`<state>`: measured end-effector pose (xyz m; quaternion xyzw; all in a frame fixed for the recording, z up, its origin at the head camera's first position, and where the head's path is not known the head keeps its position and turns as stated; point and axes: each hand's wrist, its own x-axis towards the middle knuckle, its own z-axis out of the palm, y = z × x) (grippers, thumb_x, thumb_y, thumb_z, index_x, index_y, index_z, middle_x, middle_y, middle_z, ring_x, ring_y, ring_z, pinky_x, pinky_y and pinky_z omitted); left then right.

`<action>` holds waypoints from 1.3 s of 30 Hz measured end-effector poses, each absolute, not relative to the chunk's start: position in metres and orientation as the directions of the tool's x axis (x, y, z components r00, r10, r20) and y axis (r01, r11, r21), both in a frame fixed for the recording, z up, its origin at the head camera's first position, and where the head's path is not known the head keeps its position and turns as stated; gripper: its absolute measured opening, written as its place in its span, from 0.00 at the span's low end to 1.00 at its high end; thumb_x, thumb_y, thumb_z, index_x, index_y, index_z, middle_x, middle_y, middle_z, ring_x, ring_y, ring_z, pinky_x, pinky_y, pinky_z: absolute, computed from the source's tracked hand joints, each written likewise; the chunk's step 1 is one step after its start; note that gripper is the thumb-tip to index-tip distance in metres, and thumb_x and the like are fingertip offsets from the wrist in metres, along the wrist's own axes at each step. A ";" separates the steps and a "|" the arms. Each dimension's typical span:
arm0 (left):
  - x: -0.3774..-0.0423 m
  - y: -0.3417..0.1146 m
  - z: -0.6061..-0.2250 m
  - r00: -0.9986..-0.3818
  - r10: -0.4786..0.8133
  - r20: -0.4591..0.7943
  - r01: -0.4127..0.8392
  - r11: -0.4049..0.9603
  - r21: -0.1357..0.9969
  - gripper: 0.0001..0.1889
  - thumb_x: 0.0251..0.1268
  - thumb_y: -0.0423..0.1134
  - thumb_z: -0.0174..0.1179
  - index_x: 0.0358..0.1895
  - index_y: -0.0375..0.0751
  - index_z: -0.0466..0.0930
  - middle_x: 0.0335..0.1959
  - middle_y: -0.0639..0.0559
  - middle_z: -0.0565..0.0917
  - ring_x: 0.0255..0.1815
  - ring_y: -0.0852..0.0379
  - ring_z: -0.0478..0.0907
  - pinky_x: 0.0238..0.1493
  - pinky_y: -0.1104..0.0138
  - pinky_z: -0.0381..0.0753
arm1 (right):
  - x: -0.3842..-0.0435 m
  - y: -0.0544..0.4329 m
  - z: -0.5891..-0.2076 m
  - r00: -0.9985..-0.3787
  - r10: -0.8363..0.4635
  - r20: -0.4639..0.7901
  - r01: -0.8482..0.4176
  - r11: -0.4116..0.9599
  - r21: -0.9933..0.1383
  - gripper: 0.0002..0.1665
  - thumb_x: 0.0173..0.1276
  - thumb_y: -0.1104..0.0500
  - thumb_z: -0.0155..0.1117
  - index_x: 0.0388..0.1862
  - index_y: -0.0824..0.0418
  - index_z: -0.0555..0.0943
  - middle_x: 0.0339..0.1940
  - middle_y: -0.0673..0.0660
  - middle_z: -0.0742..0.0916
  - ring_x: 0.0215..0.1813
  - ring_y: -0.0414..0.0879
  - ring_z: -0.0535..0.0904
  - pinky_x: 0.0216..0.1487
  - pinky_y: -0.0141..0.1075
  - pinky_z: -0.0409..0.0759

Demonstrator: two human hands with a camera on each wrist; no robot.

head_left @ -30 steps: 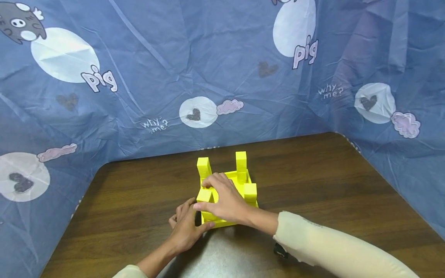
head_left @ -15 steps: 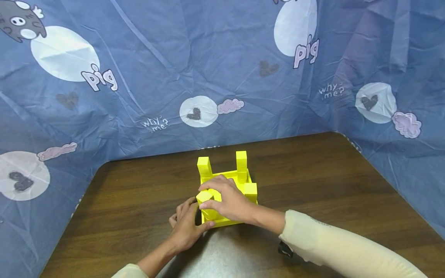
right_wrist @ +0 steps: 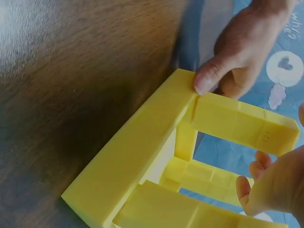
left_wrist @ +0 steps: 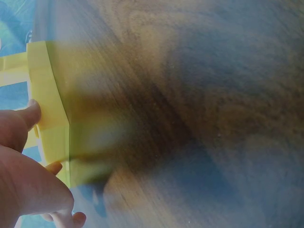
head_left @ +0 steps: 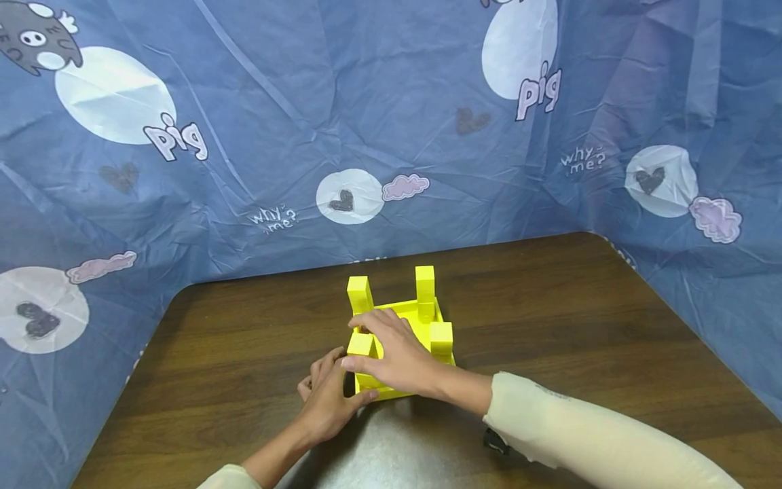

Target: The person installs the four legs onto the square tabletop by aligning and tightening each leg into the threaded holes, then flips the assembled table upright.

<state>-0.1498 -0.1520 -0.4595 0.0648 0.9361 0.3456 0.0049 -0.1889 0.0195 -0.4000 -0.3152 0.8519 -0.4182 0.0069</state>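
Observation:
A yellow toy table lies upturned on the brown tabletop, its square top point(head_left: 397, 393) face down and several square legs pointing up. My left hand point(head_left: 326, 406) grips the near left corner, thumb on the rim; the left wrist view shows that thumb against the yellow side point(left_wrist: 51, 102). Over the top reaches my right hand point(head_left: 400, 356), its thumb and fingers around the upper end of the near left leg point(head_left: 361, 344). In the right wrist view this leg point(right_wrist: 242, 122) meets the corner beside my left thumb. My right palm hides part of the table's inside.
The other legs stand at the far left point(head_left: 358, 292), far right point(head_left: 424, 288) and near right point(head_left: 441, 336) corners. A small black object point(head_left: 495, 441) shows under the right sleeve. Blue printed cloth point(head_left: 391, 136) hangs behind the brown tabletop point(head_left: 550, 326).
Half a second ago the near left leg stood turned at an angle; now it is squared with the corner. My right hand turned with it, then swung back. My left hand stayed put.

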 end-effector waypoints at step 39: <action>-0.152 -0.152 -0.461 -0.993 0.117 0.015 0.099 0.751 0.653 0.30 0.55 0.51 0.70 0.58 0.42 0.73 0.70 0.38 0.62 0.69 0.38 0.53 0.54 0.40 0.45 | -0.182 0.033 -0.391 -0.700 -0.667 0.254 -0.639 0.427 -0.640 0.30 0.69 0.60 0.62 0.69 0.52 0.70 0.67 0.48 0.76 0.70 0.43 0.64 0.67 0.50 0.56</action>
